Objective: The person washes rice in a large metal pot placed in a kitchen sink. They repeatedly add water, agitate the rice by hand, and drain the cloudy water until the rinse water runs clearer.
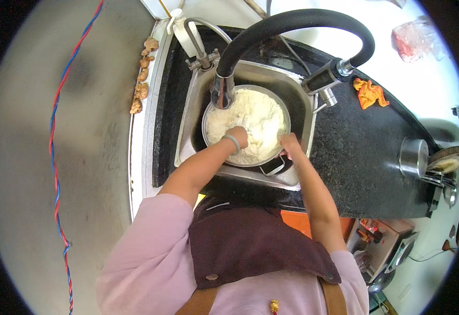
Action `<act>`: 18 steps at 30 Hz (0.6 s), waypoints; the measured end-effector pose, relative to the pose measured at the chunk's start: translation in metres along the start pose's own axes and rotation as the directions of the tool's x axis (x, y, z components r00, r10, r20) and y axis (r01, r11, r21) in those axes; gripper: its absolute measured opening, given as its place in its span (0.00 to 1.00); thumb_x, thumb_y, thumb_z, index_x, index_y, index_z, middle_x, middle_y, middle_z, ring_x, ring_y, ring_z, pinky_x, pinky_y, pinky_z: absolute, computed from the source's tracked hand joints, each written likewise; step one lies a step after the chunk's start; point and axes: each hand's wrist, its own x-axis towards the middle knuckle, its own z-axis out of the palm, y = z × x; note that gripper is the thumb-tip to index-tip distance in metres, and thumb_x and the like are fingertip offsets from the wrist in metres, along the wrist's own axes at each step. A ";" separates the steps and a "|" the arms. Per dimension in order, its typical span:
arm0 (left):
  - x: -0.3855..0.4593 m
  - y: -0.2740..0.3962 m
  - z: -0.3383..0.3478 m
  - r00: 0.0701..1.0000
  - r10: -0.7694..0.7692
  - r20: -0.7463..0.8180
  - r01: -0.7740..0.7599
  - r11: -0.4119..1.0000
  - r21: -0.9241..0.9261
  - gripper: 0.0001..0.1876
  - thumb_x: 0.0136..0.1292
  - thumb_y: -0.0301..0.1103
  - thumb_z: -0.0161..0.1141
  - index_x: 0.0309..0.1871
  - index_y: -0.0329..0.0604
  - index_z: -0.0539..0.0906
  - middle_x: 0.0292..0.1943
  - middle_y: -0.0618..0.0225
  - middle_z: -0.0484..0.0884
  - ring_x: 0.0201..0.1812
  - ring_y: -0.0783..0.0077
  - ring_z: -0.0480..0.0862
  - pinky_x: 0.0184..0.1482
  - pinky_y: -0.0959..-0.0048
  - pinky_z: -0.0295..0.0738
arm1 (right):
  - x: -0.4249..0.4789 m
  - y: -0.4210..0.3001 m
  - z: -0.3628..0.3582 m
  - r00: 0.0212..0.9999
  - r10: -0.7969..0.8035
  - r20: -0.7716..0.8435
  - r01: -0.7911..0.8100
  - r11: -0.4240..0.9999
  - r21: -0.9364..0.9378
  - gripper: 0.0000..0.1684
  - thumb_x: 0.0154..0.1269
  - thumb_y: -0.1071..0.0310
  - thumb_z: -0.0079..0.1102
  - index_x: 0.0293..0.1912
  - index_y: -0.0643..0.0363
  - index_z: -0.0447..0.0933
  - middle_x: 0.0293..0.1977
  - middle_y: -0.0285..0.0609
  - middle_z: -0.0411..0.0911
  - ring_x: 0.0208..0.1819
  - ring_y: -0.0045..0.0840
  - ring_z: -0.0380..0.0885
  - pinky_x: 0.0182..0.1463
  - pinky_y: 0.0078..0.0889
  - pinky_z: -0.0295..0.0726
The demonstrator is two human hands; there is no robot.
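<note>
A round metal pot [287,111] sits in the stainless steel sink [186,136], filled with pale, lumpy flour [267,118]. My left hand [237,138], with a pale bangle on its wrist, is curled against the flour left of the pot's middle. Its fingertips are hidden, so I cannot tell whether they hold any. At the pot's right edge, my right hand [289,145] grips the rim. A metal loop handle [273,168] sticks out at the near side of the pot, just below that hand.
The black hose faucet [292,19] arches over the sink, its nozzle [223,92] hanging above the pot's far left. Behind stand a smaller tap [204,61] and a white bottle [186,37]. Ginger pieces [141,90] line the left ledge. An orange cloth [369,93] lies on the black counter [355,157].
</note>
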 end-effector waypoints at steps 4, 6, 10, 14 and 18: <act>0.014 0.002 0.008 1.000 -0.029 -0.009 0.029 0.999 -0.015 0.10 0.49 0.31 0.53 0.30 0.33 0.80 0.33 0.52 0.79 0.36 0.57 0.80 0.38 0.64 0.75 | 0.007 0.003 -0.003 0.997 0.016 0.072 -0.015 1.000 -0.011 0.20 0.50 0.70 0.46 0.42 0.74 0.68 0.24 0.54 0.74 0.16 0.37 0.74 0.11 0.32 0.70; 0.018 0.000 0.015 0.997 -0.024 -0.073 0.021 0.999 -0.040 0.09 0.48 0.30 0.54 0.28 0.32 0.80 0.32 0.51 0.79 0.35 0.58 0.79 0.38 0.64 0.75 | 0.002 -0.002 -0.004 0.997 0.020 0.077 -0.022 1.000 0.020 0.22 0.52 0.69 0.48 0.43 0.78 0.67 0.21 0.53 0.74 0.10 0.36 0.71 0.09 0.30 0.66; 0.053 -0.017 0.047 0.952 0.003 -0.306 -0.015 0.999 -0.035 0.10 0.49 0.31 0.55 0.28 0.32 0.80 0.33 0.51 0.79 0.35 0.58 0.79 0.41 0.66 0.75 | 0.013 0.010 0.000 0.986 -0.151 -0.074 0.145 0.986 -0.079 0.26 0.51 0.66 0.51 0.44 0.79 0.65 0.30 0.61 0.75 0.25 0.44 0.77 0.25 0.37 0.75; 0.068 -0.019 0.029 0.980 -0.061 -0.191 0.079 0.993 0.087 0.11 0.55 0.33 0.53 0.34 0.35 0.81 0.39 0.54 0.79 0.40 0.60 0.80 0.40 0.67 0.76 | 0.014 0.024 0.001 0.944 -0.301 -0.136 0.238 0.905 -0.354 0.29 0.50 0.65 0.53 0.48 0.78 0.61 0.38 0.68 0.72 0.43 0.52 0.73 0.47 0.40 0.71; 0.074 -0.033 0.024 0.946 -0.103 -0.307 0.093 0.995 -0.047 0.12 0.56 0.33 0.52 0.35 0.34 0.80 0.38 0.52 0.79 0.39 0.59 0.79 0.41 0.67 0.76 | -0.041 0.000 -0.007 0.935 -0.350 -0.058 0.301 0.869 -0.392 0.28 0.51 0.70 0.51 0.51 0.74 0.59 0.42 0.66 0.71 0.47 0.54 0.70 0.52 0.41 0.69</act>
